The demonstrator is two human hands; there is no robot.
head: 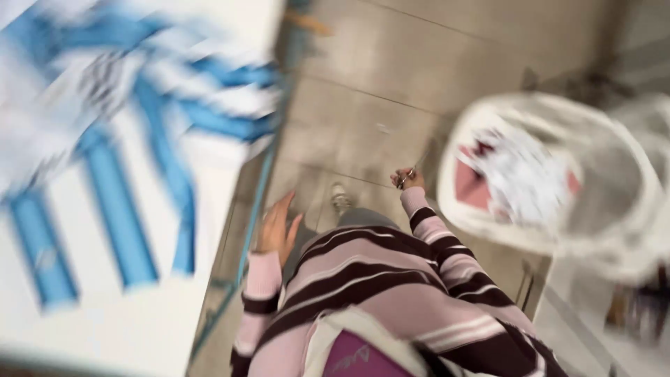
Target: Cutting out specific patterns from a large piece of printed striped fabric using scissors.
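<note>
Frame heavily blurred. Left hand (278, 227) hangs open, fingers spread, holding nothing, just beside the edge of a white table (125, 328) at its 9 o'clock. Right hand (410, 179) is pinched closed on a thin metallic tool (417, 167), kind unclear, pointing toward 1 o'clock. White basket (481, 223) with white and pink contents sits near, at 3 o'clock of that hand. Blue-and-white striped items (118, 209) lie on the table. One shoe (340, 199) on the tiled floor (377, 77) between the hands.
</note>
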